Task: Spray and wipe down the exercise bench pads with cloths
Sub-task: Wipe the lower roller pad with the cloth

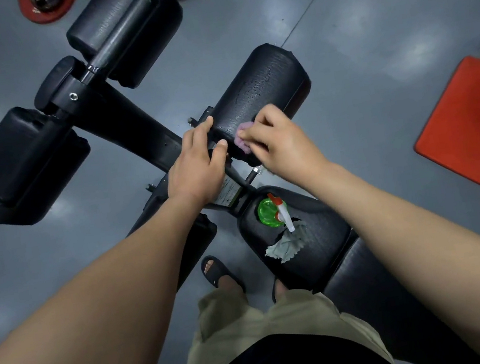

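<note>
Unreadable sticker point(229, 191) at centre frame, my left hand point(196, 163) gripping roller pad point(263, 92) end, right hand point(279, 142) pinching pink cloth point(243, 141) against it

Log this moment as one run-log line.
step: wiping roller pad | right hand: pinches pink cloth on pad | left hand: holds pad end | spray bottle, grey cloth: on seat pad

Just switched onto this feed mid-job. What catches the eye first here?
Both hands meet at the black roller pad in the middle: the right hand holds a pink cloth against it while the left hand holds its near end. Just below, a green spray bottle and a grey cloth sit on the seat pad. A red mat lies on the floor at the right edge.
</note>
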A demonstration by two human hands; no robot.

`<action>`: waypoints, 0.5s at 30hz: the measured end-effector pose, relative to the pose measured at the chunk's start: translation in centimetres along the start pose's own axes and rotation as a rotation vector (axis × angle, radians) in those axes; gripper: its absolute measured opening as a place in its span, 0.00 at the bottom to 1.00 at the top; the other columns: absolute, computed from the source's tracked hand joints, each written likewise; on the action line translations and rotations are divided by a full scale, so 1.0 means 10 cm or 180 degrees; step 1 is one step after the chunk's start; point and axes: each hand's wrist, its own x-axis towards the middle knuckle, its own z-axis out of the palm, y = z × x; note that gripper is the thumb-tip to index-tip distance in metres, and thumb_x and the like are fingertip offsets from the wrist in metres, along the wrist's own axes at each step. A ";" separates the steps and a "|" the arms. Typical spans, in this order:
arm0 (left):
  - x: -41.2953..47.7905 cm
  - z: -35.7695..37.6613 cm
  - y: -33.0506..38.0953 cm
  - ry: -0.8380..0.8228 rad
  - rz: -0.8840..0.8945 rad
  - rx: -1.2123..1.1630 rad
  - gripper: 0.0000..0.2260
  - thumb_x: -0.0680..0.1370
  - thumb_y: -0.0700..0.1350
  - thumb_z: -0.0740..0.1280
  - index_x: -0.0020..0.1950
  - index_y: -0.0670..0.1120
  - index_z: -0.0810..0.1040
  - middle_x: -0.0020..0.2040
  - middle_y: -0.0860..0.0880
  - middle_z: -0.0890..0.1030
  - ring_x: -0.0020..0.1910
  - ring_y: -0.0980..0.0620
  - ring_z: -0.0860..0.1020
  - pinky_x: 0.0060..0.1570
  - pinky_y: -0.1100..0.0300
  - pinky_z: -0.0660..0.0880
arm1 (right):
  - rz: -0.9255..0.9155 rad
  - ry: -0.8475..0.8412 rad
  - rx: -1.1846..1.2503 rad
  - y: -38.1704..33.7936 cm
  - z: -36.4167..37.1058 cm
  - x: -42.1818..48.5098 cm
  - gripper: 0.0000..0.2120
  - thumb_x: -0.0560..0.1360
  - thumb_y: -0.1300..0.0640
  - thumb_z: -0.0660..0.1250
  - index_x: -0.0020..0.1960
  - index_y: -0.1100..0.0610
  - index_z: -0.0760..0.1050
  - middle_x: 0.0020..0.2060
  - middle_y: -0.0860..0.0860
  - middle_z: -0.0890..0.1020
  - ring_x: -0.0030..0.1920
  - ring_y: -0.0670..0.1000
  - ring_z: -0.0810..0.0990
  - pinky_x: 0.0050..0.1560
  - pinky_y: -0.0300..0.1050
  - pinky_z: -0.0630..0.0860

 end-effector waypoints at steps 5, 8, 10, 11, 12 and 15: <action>-0.01 -0.01 -0.02 0.0003 0.0076 -0.0039 0.21 0.83 0.56 0.56 0.78 0.62 0.61 0.75 0.57 0.65 0.66 0.51 0.74 0.57 0.52 0.69 | 0.0102 0.0175 -0.0402 -0.01 0.01 0.29 0.09 0.78 0.55 0.64 0.44 0.57 0.81 0.44 0.53 0.71 0.47 0.56 0.82 0.39 0.53 0.78; -0.01 -0.01 -0.02 0.0011 0.0057 -0.0064 0.22 0.83 0.55 0.56 0.78 0.61 0.60 0.75 0.57 0.64 0.65 0.51 0.75 0.57 0.51 0.70 | 0.0176 0.0263 -0.0409 0.00 0.03 0.27 0.06 0.77 0.57 0.66 0.46 0.57 0.81 0.44 0.55 0.71 0.42 0.58 0.79 0.36 0.53 0.76; -0.01 0.00 -0.01 -0.0017 -0.0016 0.0040 0.26 0.83 0.56 0.56 0.81 0.59 0.56 0.77 0.58 0.61 0.64 0.51 0.75 0.58 0.50 0.71 | 0.0166 0.0272 -0.0361 0.00 0.02 0.13 0.07 0.78 0.58 0.65 0.45 0.57 0.80 0.44 0.54 0.70 0.43 0.58 0.80 0.37 0.54 0.76; 0.00 0.00 -0.01 -0.0029 -0.0038 0.0098 0.27 0.83 0.57 0.56 0.82 0.57 0.55 0.77 0.58 0.60 0.63 0.50 0.76 0.57 0.50 0.71 | 0.0135 0.0230 -0.0355 -0.01 0.02 0.05 0.07 0.79 0.58 0.64 0.46 0.57 0.79 0.44 0.54 0.70 0.43 0.57 0.79 0.38 0.53 0.76; 0.00 0.00 0.00 -0.0042 -0.0044 0.0140 0.27 0.84 0.57 0.56 0.82 0.55 0.55 0.76 0.58 0.60 0.62 0.50 0.76 0.55 0.50 0.71 | 0.0100 0.0187 -0.0377 -0.04 0.02 -0.02 0.07 0.79 0.59 0.63 0.46 0.58 0.79 0.44 0.54 0.70 0.43 0.55 0.78 0.38 0.53 0.76; 0.00 0.00 -0.02 -0.0038 -0.0037 0.0096 0.25 0.84 0.56 0.56 0.81 0.54 0.58 0.75 0.58 0.61 0.63 0.50 0.75 0.55 0.51 0.70 | 0.0081 0.0212 -0.0387 -0.10 0.09 -0.05 0.09 0.81 0.57 0.63 0.47 0.58 0.80 0.44 0.54 0.71 0.48 0.50 0.80 0.38 0.52 0.77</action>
